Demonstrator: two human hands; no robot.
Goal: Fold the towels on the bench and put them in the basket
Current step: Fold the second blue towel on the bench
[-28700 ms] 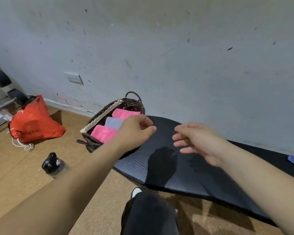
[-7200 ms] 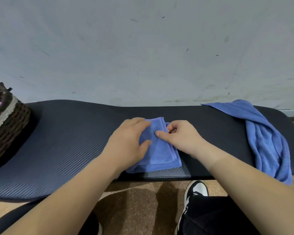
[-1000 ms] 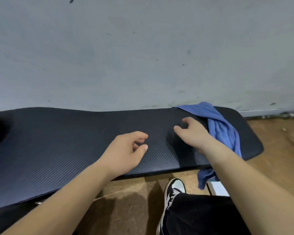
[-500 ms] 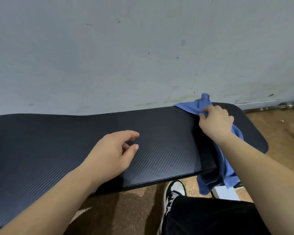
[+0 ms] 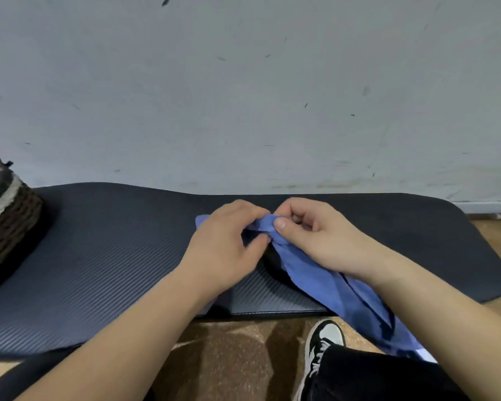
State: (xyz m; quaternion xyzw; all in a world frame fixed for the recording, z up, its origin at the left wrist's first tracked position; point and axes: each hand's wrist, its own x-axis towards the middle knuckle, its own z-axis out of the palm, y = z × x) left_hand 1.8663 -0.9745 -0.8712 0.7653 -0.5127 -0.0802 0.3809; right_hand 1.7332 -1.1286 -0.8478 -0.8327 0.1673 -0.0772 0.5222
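A crumpled blue towel (image 5: 327, 285) lies across the middle of the black bench (image 5: 104, 256) and trails off its front edge toward my right leg. My left hand (image 5: 226, 244) and my right hand (image 5: 310, 235) meet over the towel's upper end. Both pinch the bunched cloth between thumb and fingers. The woven brown basket (image 5: 3, 221) stands on the bench at the far left, cut off by the frame edge; a bit of blue shows inside it.
A grey wall (image 5: 243, 96) runs right behind the bench. Below the bench edge is a brown floor (image 5: 229, 357), with my black-and-white shoe (image 5: 321, 345) and dark trouser leg (image 5: 382, 377) at the lower right.
My right hand has pulled the blue towel from the bench's right end to its middle. My left hand has come over and taken hold of it too. The basket is back in view.
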